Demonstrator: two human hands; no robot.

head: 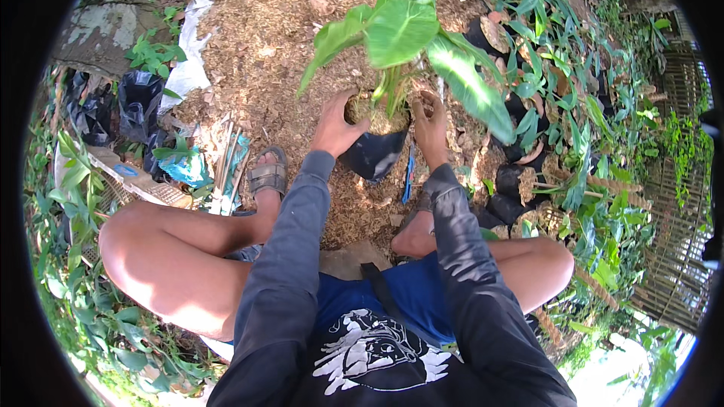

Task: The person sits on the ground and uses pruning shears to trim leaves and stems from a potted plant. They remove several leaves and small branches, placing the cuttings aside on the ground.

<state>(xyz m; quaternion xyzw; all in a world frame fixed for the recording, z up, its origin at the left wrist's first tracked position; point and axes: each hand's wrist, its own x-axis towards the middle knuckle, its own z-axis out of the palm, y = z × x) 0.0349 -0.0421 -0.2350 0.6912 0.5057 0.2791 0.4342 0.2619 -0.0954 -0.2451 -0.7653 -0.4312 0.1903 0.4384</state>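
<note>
A leafy green plant (403, 28) with broad leaves rises from a black plastic grow bag (373, 155), which stands on the ground between my feet. Brown, crumbly potting material (376, 118) fills the bag up to near its rim. My left hand (337, 127) grips the bag's left rim, its thumb laid over the potting material. At the right side of the rim is my right hand (431, 133), with the fingers curled; whether they pinch the plastic is hard to see. Just below that hand, a narrow blue object (408, 175) lies beside the bag.
Loose brown chaff-like material (266, 28) covers the ground ahead, edged by a white sheet (195, 39). Black plastic bags (138, 99) and thin sticks (225, 158) lie at left. More potted plants (526, 124) crowd the right, before a bamboo fence (670, 181).
</note>
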